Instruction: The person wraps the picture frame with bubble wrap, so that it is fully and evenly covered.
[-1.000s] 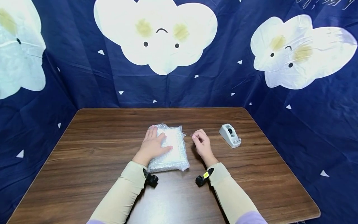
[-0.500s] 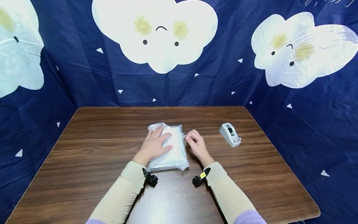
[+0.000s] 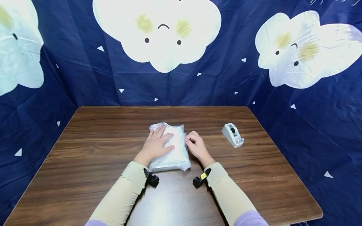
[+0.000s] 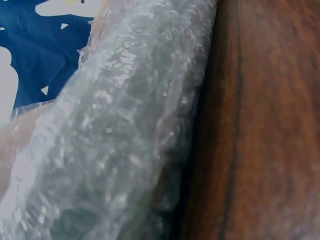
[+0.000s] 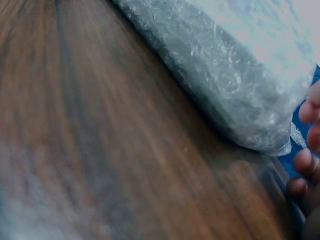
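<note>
A flat white rectangular object wrapped in bubble wrap [image 3: 172, 160] lies on the wooden table. My left hand [image 3: 154, 146] rests on its left half, fingers spread and palm down. At the package's right edge is my right hand [image 3: 196, 146], thumb and forefinger pinching what looks like a small clear strip of tape [image 3: 185, 135]; it is hard to make out. In the left wrist view the bubble wrap [image 4: 125, 115] fills the middle and hides most of the left hand. Curled fingertips [image 5: 305, 160] of the right hand show beside the package's corner in the right wrist view.
A white tape dispenser [image 3: 233, 135] stands on the table to the right of my right hand. The brown wooden table [image 3: 99, 141] extends around the package. Behind it and at both sides hangs a dark blue cloth [image 3: 85, 78] with white clouds.
My right hand has moved left, from a little way off up to the package's right edge. My left hand has shifted slightly to the right on top, its fingers still spread.
</note>
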`<act>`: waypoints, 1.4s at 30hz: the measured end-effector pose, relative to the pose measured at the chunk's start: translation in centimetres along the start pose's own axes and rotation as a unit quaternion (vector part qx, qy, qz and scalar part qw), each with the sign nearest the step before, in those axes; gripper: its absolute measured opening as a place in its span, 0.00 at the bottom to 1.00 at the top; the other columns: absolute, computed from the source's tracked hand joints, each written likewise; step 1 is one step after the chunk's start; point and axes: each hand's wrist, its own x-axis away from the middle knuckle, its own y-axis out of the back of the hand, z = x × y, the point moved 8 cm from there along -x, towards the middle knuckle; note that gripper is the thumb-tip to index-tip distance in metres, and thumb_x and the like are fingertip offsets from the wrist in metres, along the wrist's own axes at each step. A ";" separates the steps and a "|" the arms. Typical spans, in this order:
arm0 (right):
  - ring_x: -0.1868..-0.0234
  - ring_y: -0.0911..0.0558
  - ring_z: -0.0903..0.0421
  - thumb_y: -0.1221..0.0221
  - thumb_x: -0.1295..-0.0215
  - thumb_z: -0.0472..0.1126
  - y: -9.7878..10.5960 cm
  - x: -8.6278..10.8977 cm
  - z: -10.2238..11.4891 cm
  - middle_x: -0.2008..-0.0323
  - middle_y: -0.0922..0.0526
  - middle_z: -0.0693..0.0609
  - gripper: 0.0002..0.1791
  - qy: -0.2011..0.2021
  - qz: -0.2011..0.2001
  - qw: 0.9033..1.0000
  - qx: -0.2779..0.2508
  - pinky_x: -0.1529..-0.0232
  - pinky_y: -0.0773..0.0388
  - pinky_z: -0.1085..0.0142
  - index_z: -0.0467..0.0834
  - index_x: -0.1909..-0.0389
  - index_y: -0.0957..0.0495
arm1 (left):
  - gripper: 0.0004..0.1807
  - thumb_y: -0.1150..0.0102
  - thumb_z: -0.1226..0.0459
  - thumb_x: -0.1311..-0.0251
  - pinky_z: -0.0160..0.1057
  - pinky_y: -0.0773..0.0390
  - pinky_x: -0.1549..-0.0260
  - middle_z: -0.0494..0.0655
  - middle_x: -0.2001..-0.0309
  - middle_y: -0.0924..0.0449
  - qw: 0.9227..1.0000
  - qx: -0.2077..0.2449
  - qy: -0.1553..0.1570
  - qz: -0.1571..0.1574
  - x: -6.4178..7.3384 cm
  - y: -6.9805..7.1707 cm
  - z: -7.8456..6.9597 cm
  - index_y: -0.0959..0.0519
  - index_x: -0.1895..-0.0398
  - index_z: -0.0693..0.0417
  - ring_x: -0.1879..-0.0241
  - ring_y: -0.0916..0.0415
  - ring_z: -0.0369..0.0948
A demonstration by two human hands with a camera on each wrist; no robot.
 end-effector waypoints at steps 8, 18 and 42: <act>0.70 0.27 0.57 0.39 0.43 0.33 0.7 0.0 -0.7 0.74 0.27 0.53 0.11 -0.025 -0.019 0.992 0.119 0.68 0.31 0.67 0.45 0.83 0.24 | 0.35 0.49 0.38 0.33 0.60 0.63 0.25 0.60 0.20 0.51 1.000 0.006 0.002 0.000 0.1 0.3 -0.2 0.30 0.27 0.41 0.21 0.58 0.57; 0.74 0.30 0.57 0.41 0.42 0.40 0.6 -0.1 -1.4 0.74 0.29 0.55 0.10 -0.069 0.012 0.972 0.226 0.71 0.31 0.65 0.50 0.82 0.25 | 0.35 0.51 0.37 0.33 0.59 0.64 0.24 0.59 0.20 0.52 1.000 0.009 0.003 -0.004 0.0 0.2 0.0 0.31 0.27 0.40 0.21 0.59 0.56; 0.72 0.25 0.53 0.47 0.34 0.57 0.5 -0.1 -2.2 0.70 0.24 0.55 0.20 -0.186 0.106 0.909 0.358 0.75 0.30 0.57 0.53 0.83 0.26 | 0.35 0.52 0.37 0.32 0.58 0.65 0.24 0.58 0.20 0.52 1.000 0.010 0.003 -0.004 0.1 0.1 0.0 0.31 0.26 0.40 0.21 0.58 0.56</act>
